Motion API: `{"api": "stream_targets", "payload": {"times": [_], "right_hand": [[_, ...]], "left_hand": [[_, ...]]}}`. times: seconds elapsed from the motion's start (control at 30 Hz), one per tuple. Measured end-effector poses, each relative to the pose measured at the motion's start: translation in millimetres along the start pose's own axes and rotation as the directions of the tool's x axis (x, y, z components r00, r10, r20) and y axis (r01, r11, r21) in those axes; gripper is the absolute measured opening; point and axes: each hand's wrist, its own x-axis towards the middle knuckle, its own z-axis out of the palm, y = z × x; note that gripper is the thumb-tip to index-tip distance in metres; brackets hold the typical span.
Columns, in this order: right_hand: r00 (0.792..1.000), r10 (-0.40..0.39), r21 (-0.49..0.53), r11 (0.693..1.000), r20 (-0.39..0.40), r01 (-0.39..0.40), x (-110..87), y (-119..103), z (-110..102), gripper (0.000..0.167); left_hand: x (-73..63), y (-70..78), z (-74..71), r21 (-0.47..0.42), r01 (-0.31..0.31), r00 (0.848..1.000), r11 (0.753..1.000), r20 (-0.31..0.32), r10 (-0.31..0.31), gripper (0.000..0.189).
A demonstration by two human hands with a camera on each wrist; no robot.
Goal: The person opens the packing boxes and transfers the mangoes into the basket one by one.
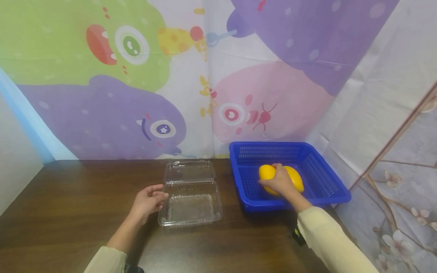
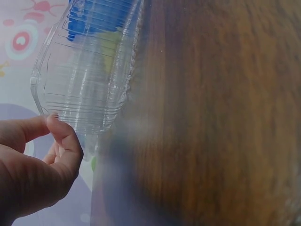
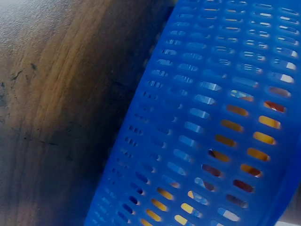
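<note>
A clear plastic clamshell container (image 1: 191, 206) lies with its lid (image 1: 189, 171) folded back on the wooden table. My left hand (image 1: 147, 201) pinches its left rim between thumb and index finger; the left wrist view shows the hand (image 2: 40, 162) at a corner of the clear container (image 2: 89, 70). Inside the blue basket (image 1: 261, 205), my right hand (image 1: 281, 181) grips a smooth yellow fruit (image 1: 266, 171), partly hidden by the hand. A second yellow fruit (image 1: 295, 179) sits just right of it. The right wrist view shows mostly the slotted basket wall (image 3: 197, 113), with yellow behind the slots.
The brown table (image 1: 85, 197) meets a cartoon-printed curtain (image 1: 136, 113) at the back. To the right, close to the basket, stands a flower-patterned wall covering (image 1: 399, 212). A plain pale wall (image 1: 17, 151) borders the left side.
</note>
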Motion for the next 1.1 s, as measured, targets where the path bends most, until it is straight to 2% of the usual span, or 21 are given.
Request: {"api": "stream_targets", "payload": {"times": [0.67, 1.1], "right_hand": [[1.0, 0.027, -0.048, 0.998, -0.009, -0.028, 10.4, 19, 0, 0.085], [0.998, 0.065, -0.094, 0.993, -0.011, -0.066, 14.0, 23, 1, 0.082]], "left_hand": [[-0.5, -1.1, -0.1, 0.007, 0.0, 1.0, 1.0, -0.01, 0.0, 0.052], [-1.4, 0.0, 0.0, 0.007, -0.003, 1.0, 1.0, -0.013, 0.003, 0.051]]}}
